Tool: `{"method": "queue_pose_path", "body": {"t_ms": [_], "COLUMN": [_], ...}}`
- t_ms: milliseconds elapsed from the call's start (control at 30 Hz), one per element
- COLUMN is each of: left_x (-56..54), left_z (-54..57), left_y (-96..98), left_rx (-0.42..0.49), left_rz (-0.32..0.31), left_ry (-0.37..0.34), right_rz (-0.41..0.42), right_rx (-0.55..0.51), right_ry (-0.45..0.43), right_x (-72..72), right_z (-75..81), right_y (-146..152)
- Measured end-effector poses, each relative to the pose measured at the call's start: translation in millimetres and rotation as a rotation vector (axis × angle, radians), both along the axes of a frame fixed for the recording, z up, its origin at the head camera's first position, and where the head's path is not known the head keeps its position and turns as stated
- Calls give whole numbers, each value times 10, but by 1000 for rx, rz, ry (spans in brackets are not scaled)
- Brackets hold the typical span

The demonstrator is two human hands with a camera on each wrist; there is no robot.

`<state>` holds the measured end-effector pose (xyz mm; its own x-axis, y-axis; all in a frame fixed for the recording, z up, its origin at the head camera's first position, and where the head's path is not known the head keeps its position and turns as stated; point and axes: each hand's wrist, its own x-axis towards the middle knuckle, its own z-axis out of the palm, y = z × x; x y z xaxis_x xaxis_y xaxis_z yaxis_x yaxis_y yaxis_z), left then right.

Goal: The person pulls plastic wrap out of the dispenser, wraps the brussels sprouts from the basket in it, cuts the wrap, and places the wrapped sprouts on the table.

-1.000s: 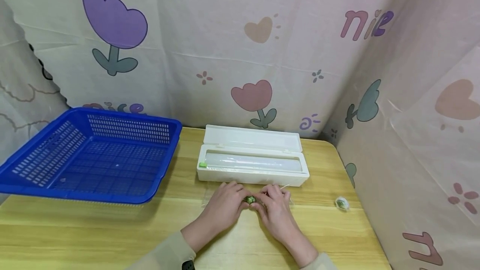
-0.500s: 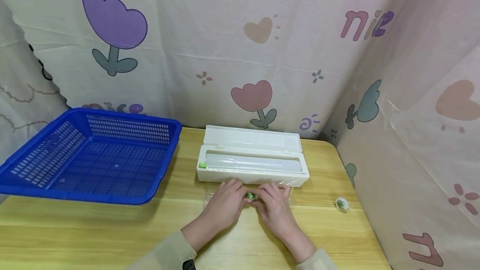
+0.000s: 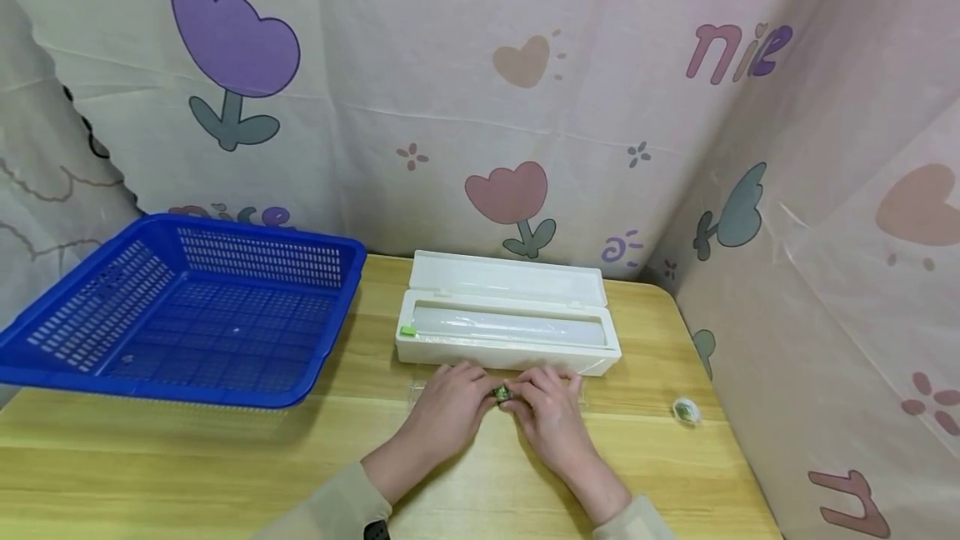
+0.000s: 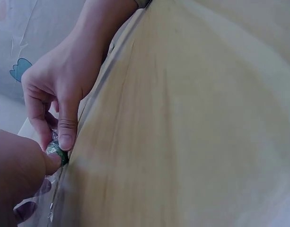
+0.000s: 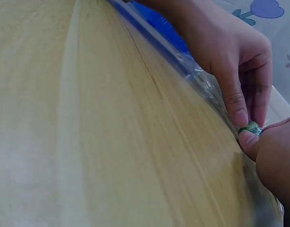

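A small green bundle [image 3: 502, 393] in clear film lies between both hands, just in front of the white box. My left hand [image 3: 450, 413] pinches its left end between thumb and fingers. On the other end, the thumb and fingers of my right hand [image 3: 551, 419] grip likewise. The right wrist view shows the bundle [image 5: 251, 127] as a short shiny roll, thumb tips pressed against it. Clear cling film [image 3: 585, 392] sticks out past both hands on the table, its middle hidden under them. Crinkled film [image 5: 208, 85] runs alongside the left hand.
Behind the hands stands a white cling film box [image 3: 510, 358], lid raised, with a film roll [image 3: 510, 326] inside and a green slider [image 3: 408, 330]. A blue mesh basket [image 3: 330, 348] is at left. Another small wrapped green bundle [image 3: 686, 412] lies at right. Patterned curtains [image 3: 420, 48] border the table.
The green bundle has rolled slightly away from me, both hands moving with it. The film that stood up by the right hand now lies lower.
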<state>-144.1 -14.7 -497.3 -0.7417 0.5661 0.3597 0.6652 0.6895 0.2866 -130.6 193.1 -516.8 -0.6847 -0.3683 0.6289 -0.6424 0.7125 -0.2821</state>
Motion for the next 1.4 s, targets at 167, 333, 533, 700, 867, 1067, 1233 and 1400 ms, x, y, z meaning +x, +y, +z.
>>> {"method": "queue_pose_path", "body": {"t_ms": [167, 333, 533, 700, 867, 1067, 1233, 1400], "left_x": [-7, -17, -47, -60, -58, -52, -52, -76], "left_z": [23, 37, 67, 72, 109, 205, 286, 367], "left_y": [9, -1, -17, -22, -38, -85, -168, -309], "left_rx": [-1, 14, 78, 95, 107, 130, 175, 259], "left_rz": [6, 6, 7, 0, -12, -24, -8, 48], "left_ry": [-31, -59, -112, -122, -118, -96, -73, 8], "right_rz": [1, 3, -15, -18, -16, -17, -19, -14], "right_rx": [-5, -8, -28, -48, -61, -79, -85, -84], "right_ry": [-33, -65, -137, -193, -211, -222, -229, -200], "right_x": [15, 32, 55, 57, 51, 57, 64, 63], "right_z": [5, 31, 84, 111, 113, 128, 159, 175], "right_y": [8, 13, 8, 15, 38, 54, 53, 53]}}
